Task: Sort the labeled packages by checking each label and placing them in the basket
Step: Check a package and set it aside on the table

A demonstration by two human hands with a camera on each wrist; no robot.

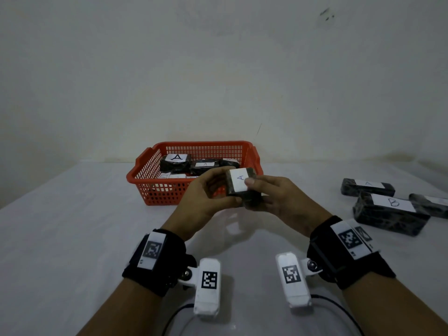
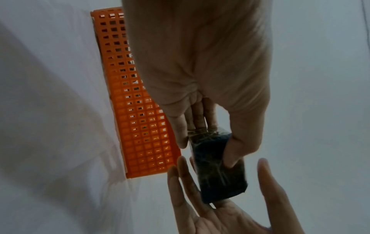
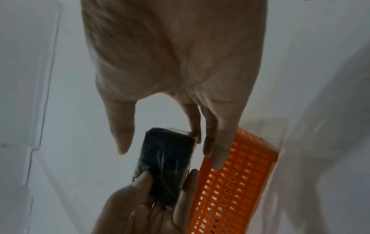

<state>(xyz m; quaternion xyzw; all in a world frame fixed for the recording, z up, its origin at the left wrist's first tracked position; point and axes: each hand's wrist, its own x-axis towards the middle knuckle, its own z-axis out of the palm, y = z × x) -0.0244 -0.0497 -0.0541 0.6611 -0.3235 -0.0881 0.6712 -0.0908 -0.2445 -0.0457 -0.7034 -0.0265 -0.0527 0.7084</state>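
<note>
Both hands are raised in front of the red basket [image 1: 155, 190], around a small dark package with a white "A" label [image 1: 238, 183]. My left hand [image 1: 224, 187] grips it between thumb and fingers; the left wrist view shows that grip on the dark wrap [image 2: 218, 171]. My right hand [image 1: 252, 194] cups the other end. Its fingers [image 3: 210, 142] lie nearly straight beside the package [image 3: 166, 164], and its thumb [image 3: 122, 136] stands apart from it. The basket holds several dark packages, one labelled "A" [image 1: 175, 162].
On the white table to the right lie a long "A" package [image 1: 367, 186], a larger "B" package [image 1: 390, 213] and a third dark package [image 1: 431, 204] at the frame edge. The basket's side wall [image 2: 140, 110] is close to my hands. A pale wall rises behind.
</note>
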